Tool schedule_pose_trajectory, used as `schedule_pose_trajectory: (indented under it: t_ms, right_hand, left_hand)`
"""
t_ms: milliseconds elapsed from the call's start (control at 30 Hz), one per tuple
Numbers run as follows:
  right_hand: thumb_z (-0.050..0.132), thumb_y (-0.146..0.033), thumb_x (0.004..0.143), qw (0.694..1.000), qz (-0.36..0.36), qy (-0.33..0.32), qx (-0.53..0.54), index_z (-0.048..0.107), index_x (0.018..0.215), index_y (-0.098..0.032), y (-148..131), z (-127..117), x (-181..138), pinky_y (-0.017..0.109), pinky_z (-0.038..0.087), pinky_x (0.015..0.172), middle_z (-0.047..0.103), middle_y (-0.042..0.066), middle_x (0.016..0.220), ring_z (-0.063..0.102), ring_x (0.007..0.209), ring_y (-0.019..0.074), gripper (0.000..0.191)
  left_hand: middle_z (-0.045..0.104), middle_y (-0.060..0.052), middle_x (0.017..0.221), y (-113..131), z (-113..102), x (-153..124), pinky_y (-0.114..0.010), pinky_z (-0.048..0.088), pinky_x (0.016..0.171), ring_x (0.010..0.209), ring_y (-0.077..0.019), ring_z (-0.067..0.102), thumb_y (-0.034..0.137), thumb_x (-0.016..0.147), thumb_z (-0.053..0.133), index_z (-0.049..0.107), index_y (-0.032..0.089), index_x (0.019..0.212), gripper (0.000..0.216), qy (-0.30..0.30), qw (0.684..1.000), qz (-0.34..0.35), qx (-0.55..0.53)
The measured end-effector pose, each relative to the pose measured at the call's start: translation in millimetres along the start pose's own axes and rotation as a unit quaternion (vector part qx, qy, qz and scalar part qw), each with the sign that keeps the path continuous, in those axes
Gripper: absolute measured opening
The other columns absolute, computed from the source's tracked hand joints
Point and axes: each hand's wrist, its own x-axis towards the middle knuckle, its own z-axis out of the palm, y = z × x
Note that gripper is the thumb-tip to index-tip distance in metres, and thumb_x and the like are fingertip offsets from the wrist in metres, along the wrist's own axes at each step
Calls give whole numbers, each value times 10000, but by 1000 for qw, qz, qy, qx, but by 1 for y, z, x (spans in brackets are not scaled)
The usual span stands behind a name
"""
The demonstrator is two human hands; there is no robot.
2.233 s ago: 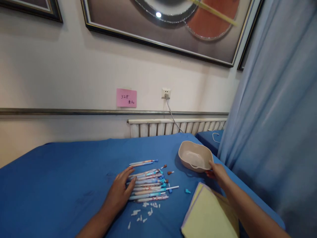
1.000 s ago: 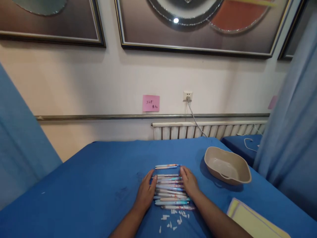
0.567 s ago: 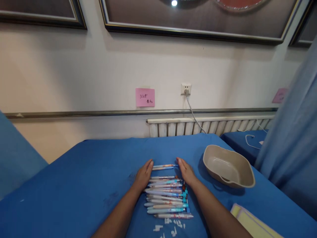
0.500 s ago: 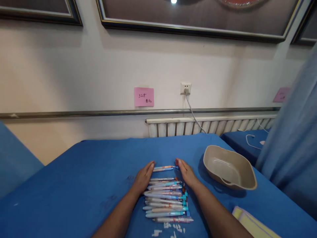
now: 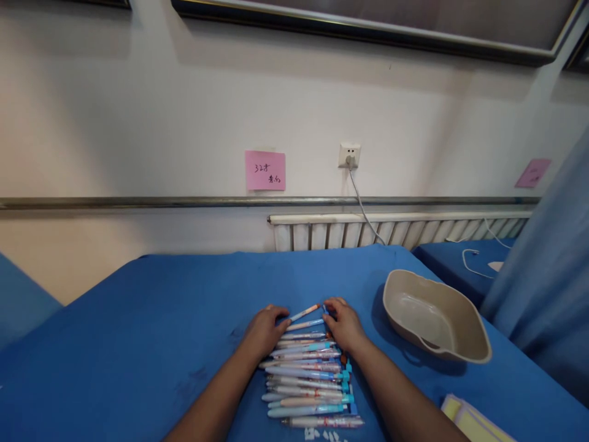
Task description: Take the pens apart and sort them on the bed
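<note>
Slim pens [image 5: 306, 374] lie side by side in a column on the blue cloth. Their pale barrels point left and coloured ends point right. At the top of the column, my left hand [image 5: 265, 330] has its thumb and fingers closed on the left end of a blue-and-orange pen [image 5: 305, 312], which slants up to the right. Just below it lies another light pen [image 5: 304, 325]. My right hand [image 5: 344, 325] curls in from the right, thumb and fingers around the blue end of that lower pen; its exact grip is partly hidden.
A beige plastic basin [image 5: 432, 316] stands on the blue-covered table [image 5: 184, 294] to the right. Nearer me are a folded yellow cloth [image 5: 473, 420] and small white scraps [image 5: 322, 435]. A socket [image 5: 350, 156] with a plugged cable and a radiator [image 5: 322, 233] are at the wall.
Both hands have gone from flat at the pens' ends to curled fingers. The top two pens have spread apart, the upper one now tilted. The view has shifted slightly downward.
</note>
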Motion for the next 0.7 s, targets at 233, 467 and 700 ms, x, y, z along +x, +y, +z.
schedule_pose_trajectory:
  t_ms: [233,467,700]
  right_hand:
    - [520,-181,777,1000,-16,0,-2,625,1022,-189,2,-3,2,283,466,823,617,66,1010,593,902,181,267]
    - [570,-205,766,997,-63,-38,-29,606,1123,-206,-4,-3,-3,343,377,952,615,61,1135,530,1074,210,358]
    - [527,-331,849,989,-111,-70,-63,670,990,-254,-27,-10,-9,320,392,828,672,30,916,564,910,195,215]
  left_hand:
    - [646,-32,853,3,-5,3,-258,394,756,860,-194,561,294,777,527,656,203,817,163,-34,999,25,-2]
    - [634,-10,847,12,-6,-6,-258,388,751,836,-182,552,215,772,509,597,213,851,117,-64,995,68,-24]
    - [629,-21,918,23,0,-12,-277,409,808,894,-178,564,215,827,476,579,219,931,146,22,991,106,-74]
